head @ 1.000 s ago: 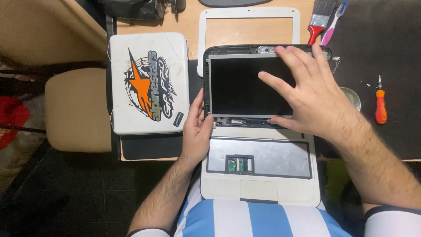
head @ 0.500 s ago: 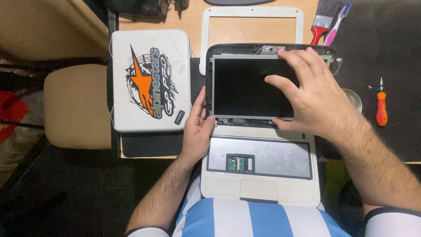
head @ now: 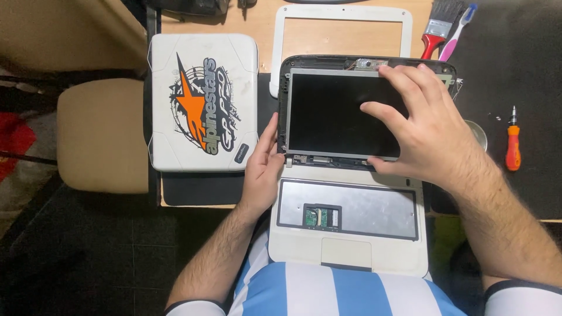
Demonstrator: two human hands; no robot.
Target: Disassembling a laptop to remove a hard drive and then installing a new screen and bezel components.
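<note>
Since earlier the right hand [head: 421,126] slid nearer; both hands grip the thin, fragile panel [head: 333,114] by its edges, left hand [head: 263,167] on the left.

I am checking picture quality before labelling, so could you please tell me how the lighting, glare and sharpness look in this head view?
Head view: even overhead light, sharp on the bare black laptop screen panel and both hands, left hand, right hand; no strong glare on the panel; floor at lower left falls dark; slight soft shadow under the right hand.
</note>
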